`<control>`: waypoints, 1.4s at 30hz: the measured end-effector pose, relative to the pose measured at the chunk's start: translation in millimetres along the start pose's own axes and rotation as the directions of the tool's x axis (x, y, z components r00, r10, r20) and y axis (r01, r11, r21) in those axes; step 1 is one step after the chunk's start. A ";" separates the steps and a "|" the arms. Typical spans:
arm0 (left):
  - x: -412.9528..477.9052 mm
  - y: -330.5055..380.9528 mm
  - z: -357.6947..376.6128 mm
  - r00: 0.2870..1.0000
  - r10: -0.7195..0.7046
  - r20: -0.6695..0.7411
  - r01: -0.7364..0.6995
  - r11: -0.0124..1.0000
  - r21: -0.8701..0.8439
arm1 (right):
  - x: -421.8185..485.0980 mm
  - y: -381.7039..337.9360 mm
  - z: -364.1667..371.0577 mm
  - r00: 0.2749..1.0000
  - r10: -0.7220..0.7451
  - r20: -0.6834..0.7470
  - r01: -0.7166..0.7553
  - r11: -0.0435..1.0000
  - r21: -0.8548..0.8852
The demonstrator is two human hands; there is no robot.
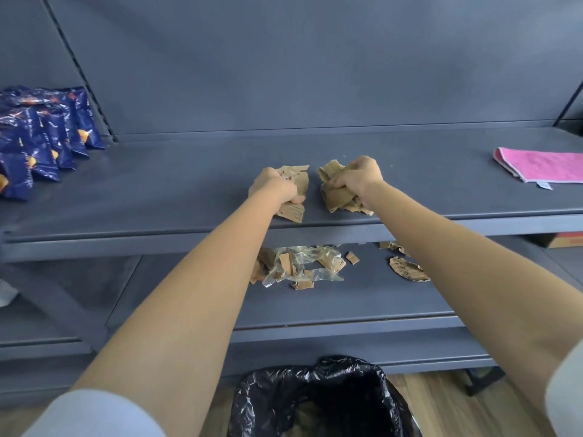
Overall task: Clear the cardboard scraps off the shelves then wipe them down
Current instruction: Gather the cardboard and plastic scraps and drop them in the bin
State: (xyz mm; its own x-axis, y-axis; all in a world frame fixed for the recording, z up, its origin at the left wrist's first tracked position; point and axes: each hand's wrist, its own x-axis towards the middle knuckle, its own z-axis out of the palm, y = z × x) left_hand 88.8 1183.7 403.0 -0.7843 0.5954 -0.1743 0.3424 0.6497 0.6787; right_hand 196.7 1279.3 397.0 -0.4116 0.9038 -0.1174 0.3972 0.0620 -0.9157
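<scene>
Left hand (277,187) and right hand (358,178) fisted on cardboard scraps (334,197) above the bin (315,398). Risk: loose edges slipping, landing on lower shelf (362,298).

A dark blue-grey metal shelving unit (315,89) fills the view, its flat back panel spanning from nine to three o'clock. A slotted upright rail (79,67) slants down the panel at ten o'clock, and another upright (568,102) shows at two o'clock. Wood-grain plank flooring (441,402) appears at five o'clock, below the lowest shelf edge. A bin lined with a black plastic bag (315,395) stands on the floor at six o'clock. The light is soft and even.
</scene>
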 end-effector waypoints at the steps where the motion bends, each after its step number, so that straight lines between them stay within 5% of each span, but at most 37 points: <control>1: 1.9 0.4 -0.3 1.000 -0.010 0.001 0.010 0.999 -0.052 | -1.3 0.0 2.5 1.000 -0.009 0.001 0.009 1.000 -0.001; 16: -12.2 -8.0 1.6 0.995 0.061 0.079 -0.041 0.970 -0.238 | -51.4 5.3 19.9 0.996 -0.045 -0.083 0.048 0.998 0.039; 24: -71.2 -30.9 1.8 1.000 0.013 0.016 -0.008 0.952 -0.307 | -109.6 20.4 11.8 0.993 -0.121 -0.005 0.121 0.990 0.077; 42: -168.2 -154.5 127.6 0.953 -0.231 0.195 0.290 0.882 -0.372 | -189.4 197.6 29.6 0.981 0.052 0.188 -0.069 0.994 0.087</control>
State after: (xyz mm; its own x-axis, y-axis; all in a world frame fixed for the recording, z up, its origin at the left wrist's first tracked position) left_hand 233.8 1043.5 236.4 -0.7257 0.5096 -0.4622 -0.1177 0.5699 0.8132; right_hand 328.8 1107.8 227.0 -0.5376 0.8099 -0.2348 0.3520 -0.0375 -0.9353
